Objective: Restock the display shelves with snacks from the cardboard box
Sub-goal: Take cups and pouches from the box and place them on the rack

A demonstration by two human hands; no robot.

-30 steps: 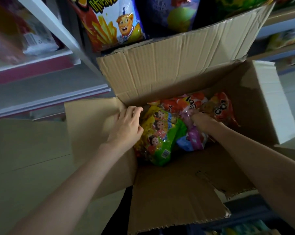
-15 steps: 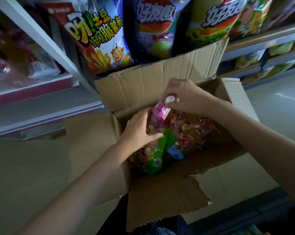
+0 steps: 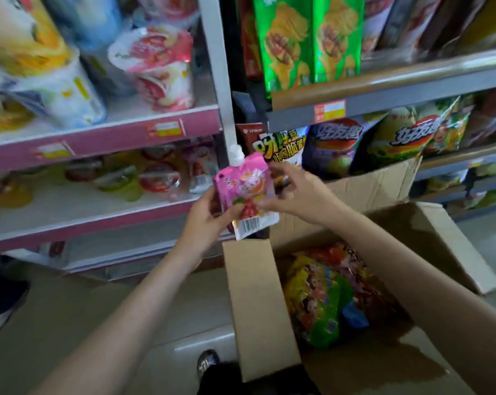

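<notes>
A pink spouted snack pouch [image 3: 248,192] with a white cap and a barcode hangs in the air above the open cardboard box [image 3: 258,303]. My left hand [image 3: 209,215] grips its lower left edge. My right hand [image 3: 295,192] pinches its right side with fingers and thumb. Inside the box lie several bright snack bags [image 3: 323,297], green, yellow and red. The pink-edged display shelves [image 3: 104,135] stand to the left of the pouch, carrying jelly cups [image 3: 158,178] and larger tubs [image 3: 161,67].
Grey shelves [image 3: 383,101] at the right hold chip bags [image 3: 335,143] and green boxes [image 3: 306,41]. The box's far flap leans against them. A dark shoe [image 3: 1,306] shows at the left edge on the beige floor, and my own shoe [image 3: 208,363] is beside the box.
My right hand pulled the pink pouch up out of the box, and my left hand left the bags to take hold of it. My view swung up and left toward the shelves.
</notes>
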